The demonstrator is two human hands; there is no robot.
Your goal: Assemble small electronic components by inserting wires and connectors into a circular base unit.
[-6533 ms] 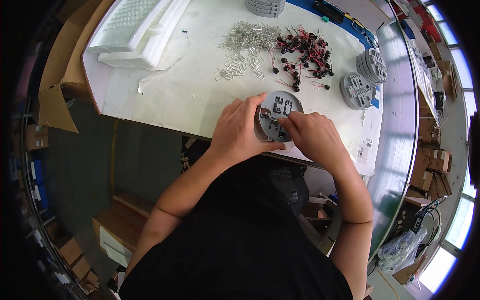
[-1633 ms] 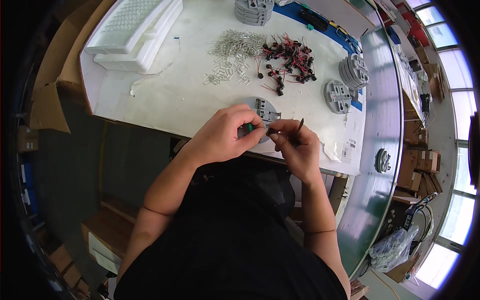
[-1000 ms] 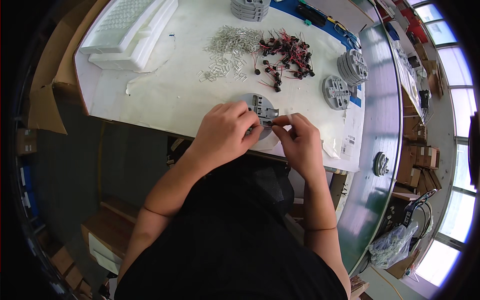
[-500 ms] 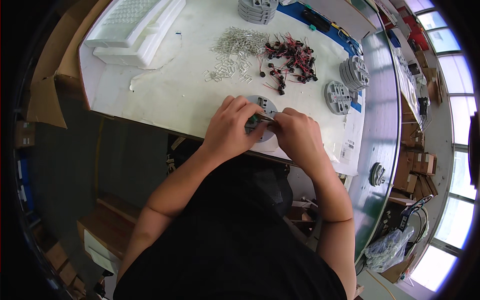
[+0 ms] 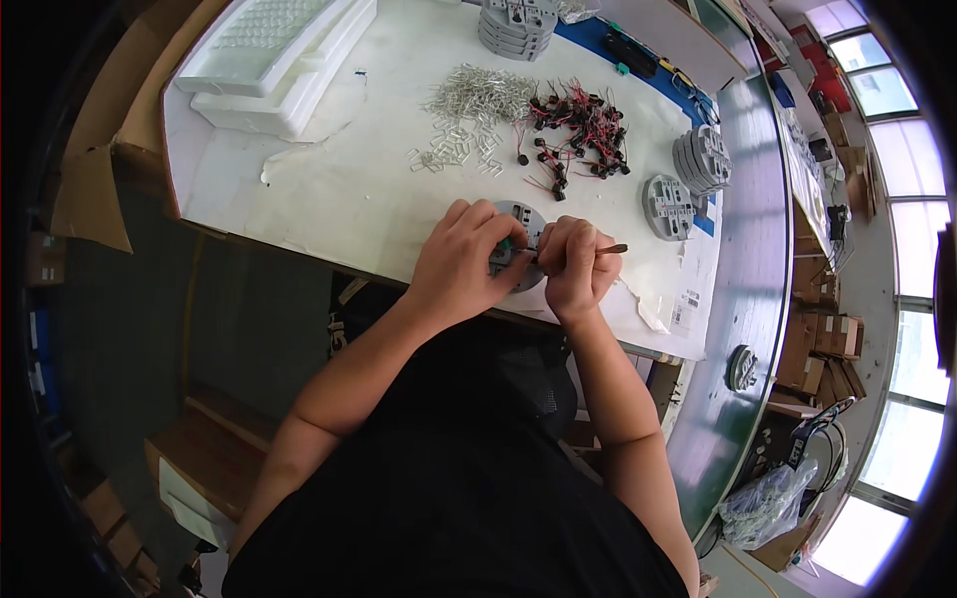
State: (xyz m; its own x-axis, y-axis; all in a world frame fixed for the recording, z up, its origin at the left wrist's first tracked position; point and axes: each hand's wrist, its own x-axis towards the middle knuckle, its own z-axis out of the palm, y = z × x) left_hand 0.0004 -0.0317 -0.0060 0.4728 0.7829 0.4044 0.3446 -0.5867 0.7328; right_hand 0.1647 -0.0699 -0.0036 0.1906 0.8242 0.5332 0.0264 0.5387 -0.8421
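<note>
A round grey plastic base (image 5: 519, 211) lies near the table's front edge, mostly covered by my hands. Over its left side my left hand (image 5: 461, 261) is closed, pinching a small green piece (image 5: 505, 244) that is largely hidden by the fingers. My right hand (image 5: 578, 264) is in a fist at the base's right side, wrapped round a thin tool; its brownish end (image 5: 614, 249) sticks out to the right. The tool's other end points toward my left fingertips. What it touches there is too small to make out.
Beyond my hands lie a heap of silvery metal clips (image 5: 478, 105) and a pile of black parts with red wires (image 5: 583, 130). Grey bases are stacked at the back (image 5: 516, 30) and at the right (image 5: 701, 159). White foam trays (image 5: 269, 75) stand at the far left.
My right hand has turned into a fist round the tool, so its brownish end now shows on the right. The left hand has barely moved. The view has shifted slightly.
</note>
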